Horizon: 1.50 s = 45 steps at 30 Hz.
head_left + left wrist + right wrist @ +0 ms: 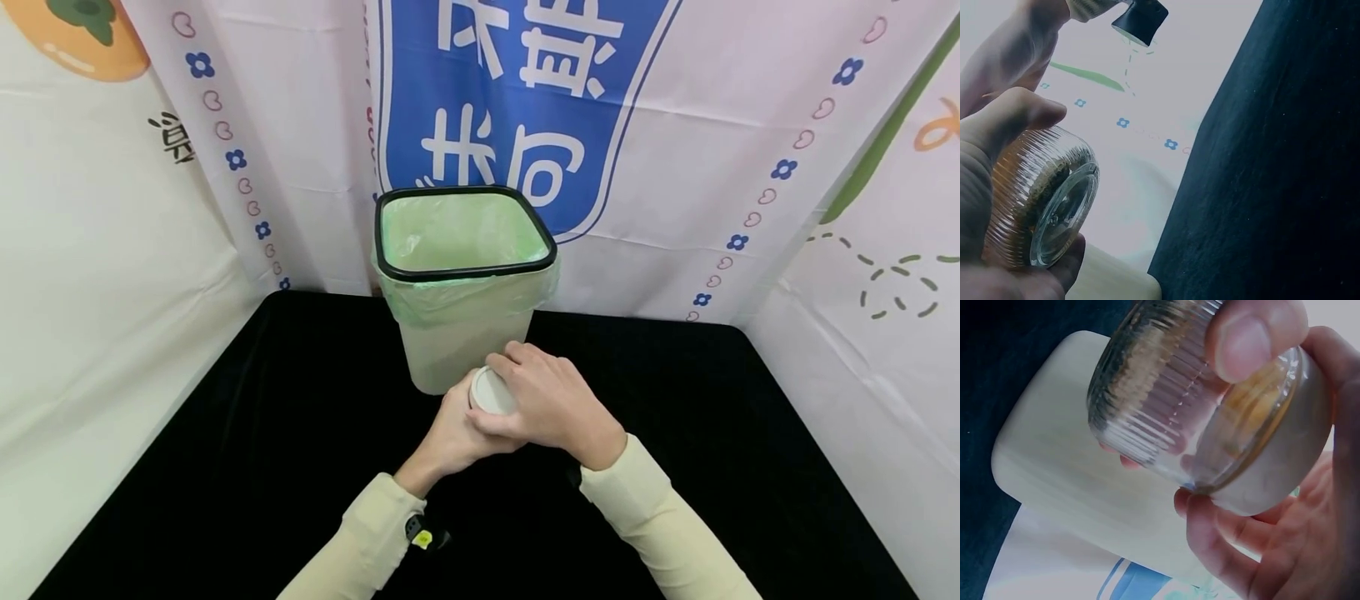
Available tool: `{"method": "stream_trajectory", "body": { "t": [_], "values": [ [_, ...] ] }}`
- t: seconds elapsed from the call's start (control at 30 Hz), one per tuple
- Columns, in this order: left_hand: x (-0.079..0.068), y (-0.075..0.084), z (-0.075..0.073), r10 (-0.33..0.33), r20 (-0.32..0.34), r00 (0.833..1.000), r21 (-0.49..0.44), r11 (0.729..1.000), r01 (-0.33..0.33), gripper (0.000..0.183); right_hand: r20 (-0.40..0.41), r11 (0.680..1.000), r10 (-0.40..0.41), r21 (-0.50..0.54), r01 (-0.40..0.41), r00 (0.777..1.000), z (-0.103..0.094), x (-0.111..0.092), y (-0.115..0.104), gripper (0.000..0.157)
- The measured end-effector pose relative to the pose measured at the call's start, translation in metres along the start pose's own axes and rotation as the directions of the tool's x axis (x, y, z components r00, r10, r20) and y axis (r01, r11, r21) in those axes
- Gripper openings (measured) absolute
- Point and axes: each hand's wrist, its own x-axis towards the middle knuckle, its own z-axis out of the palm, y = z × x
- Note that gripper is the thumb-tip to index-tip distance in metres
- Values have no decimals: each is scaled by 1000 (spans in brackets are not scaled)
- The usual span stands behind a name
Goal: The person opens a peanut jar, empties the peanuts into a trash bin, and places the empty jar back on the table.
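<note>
A ribbed clear glass jar (1041, 194) with a white lid (491, 392) is held between both hands in front of the bin. My left hand (456, 429) wraps round the glass body, its thumb along the side in the left wrist view. My right hand (551, 404) grips the lid, fingers curled about its rim. Seen from the right wrist, the jar (1160, 412) lies tilted and the lid (1297, 444) sits against the glass. Some pale, grainy matter (1044, 187) shows inside near the base; its kind is unclear. In the head view the hands hide most of the glass.
Just beyond the hands stands a pale waste bin (457, 354) with a black rim (465, 274) and a green liner (465, 229). It rests on a black cloth-covered table (322, 417). Printed white curtains (675, 167) hang behind and at both sides.
</note>
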Motion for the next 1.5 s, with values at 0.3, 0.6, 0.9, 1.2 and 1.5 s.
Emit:
{"method": "stream_trajectory", "body": {
  "t": [0.3, 0.6, 0.9, 1.2, 1.5],
  "values": [
    [0, -4, 0, 1, 34, 999, -40, 999, 0, 87, 105, 999, -2, 42, -2, 994, -6, 1, 2, 57],
    [0, -2, 1, -50, 22, 998, -41, 998, 51, 89, 154, 1000, 8, 24, -12, 988, -11, 4, 6, 67],
    [1, -2, 1, -55, -9, 998, -46, 997, 55, 84, 107, 986, 151, -90, -142, 983, -19, 7, -2, 72],
    [3, -1, 3, -34, -25, 999, -81, 996, 32, 84, 94, 953, 274, -160, -257, 957, -18, 13, -21, 67],
    [3, 0, 1, -38, -15, 999, -90, 995, 37, 86, 115, 944, 297, -183, -274, 948, -13, 19, -28, 67]
  ]
}}
